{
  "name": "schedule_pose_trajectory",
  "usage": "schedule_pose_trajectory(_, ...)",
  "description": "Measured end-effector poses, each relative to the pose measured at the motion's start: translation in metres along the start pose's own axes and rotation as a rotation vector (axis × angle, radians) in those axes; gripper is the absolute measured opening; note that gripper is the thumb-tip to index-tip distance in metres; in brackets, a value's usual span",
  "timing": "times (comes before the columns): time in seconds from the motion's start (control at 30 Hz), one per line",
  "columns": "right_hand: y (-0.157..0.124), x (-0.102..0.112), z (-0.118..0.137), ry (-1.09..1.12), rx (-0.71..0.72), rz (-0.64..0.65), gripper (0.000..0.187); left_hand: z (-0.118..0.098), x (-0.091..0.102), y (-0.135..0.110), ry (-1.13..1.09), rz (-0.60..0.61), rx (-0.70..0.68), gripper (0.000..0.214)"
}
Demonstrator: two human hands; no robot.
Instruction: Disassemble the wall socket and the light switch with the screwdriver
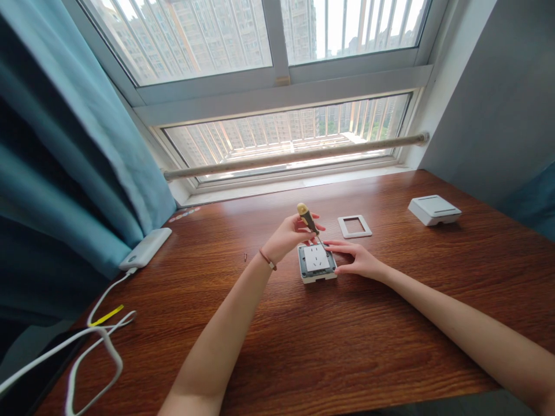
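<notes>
My left hand (291, 234) grips a screwdriver (307, 218) with a yellow and black handle, its shaft slanting down to the right. The tip reaches the upper right part of a wall socket (316, 258), which has a white face in a grey frame and sits on a white box. Against the socket's right side rests my right hand (354, 260), fingers stretched out and apart, touching the edge. Just behind lies a white square cover frame (354, 226), flat on the table. A small screw (245, 256) lies to the left of the socket.
Another white box (435, 209) stands at the right on the wooden table (269, 341). At the left are a white power bank (146, 248) and a loose white cable (113, 352) with a yellow tie. A window and a blue curtain (87, 133) border the table.
</notes>
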State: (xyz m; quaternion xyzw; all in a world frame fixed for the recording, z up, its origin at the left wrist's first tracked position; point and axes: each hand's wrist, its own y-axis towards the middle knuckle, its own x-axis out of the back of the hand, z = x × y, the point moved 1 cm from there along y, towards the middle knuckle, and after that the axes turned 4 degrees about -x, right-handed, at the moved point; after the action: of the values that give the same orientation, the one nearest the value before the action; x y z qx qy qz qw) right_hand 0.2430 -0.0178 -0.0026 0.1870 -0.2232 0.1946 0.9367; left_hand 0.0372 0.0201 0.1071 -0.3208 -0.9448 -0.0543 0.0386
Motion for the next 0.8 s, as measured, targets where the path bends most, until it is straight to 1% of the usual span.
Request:
schedule_pose_trajectory(0.07,0.000,0.000,-0.001,0.003,0.003,-0.003,0.059,0.002,-0.001,0.001,-0.001,-0.023,-0.004,0.040)
schedule_pose_trajectory(0.13,0.000,-0.001,-0.001,0.007,0.010,-0.005,0.059,0.007,-0.004,0.002,0.047,-0.065,-0.022,0.039)
schedule_pose_trajectory(0.27,0.000,-0.001,0.000,-0.005,0.007,-0.005,0.059,0.020,-0.012,0.006,0.303,-0.230,-0.103,0.037)
schedule_pose_trajectory(0.33,0.001,0.000,0.001,-0.015,0.003,-0.009,0.059,0.022,-0.015,0.007,0.379,-0.277,-0.141,0.035)
schedule_pose_trajectory(0.4,0.001,0.000,0.002,-0.019,0.002,-0.008,0.060,0.021,-0.017,0.006,0.351,-0.252,-0.131,0.037)
schedule_pose_trajectory(0.53,0.001,0.001,0.002,-0.017,0.005,0.004,0.059,0.011,-0.014,0.004,0.172,-0.124,-0.038,0.047)
schedule_pose_trajectory(0.67,0.000,0.000,0.000,-0.005,0.015,-0.002,0.059,0.003,-0.010,0.001,0.056,-0.023,-0.022,0.041)
schedule_pose_trajectory(0.73,0.000,0.000,0.000,-0.005,0.013,-0.001,0.059,0.005,-0.009,0.002,0.055,-0.025,-0.016,0.037)
schedule_pose_trajectory(0.8,0.000,0.000,0.000,-0.003,0.014,-0.002,0.058,0.009,-0.009,0.003,0.126,-0.070,-0.011,0.036)
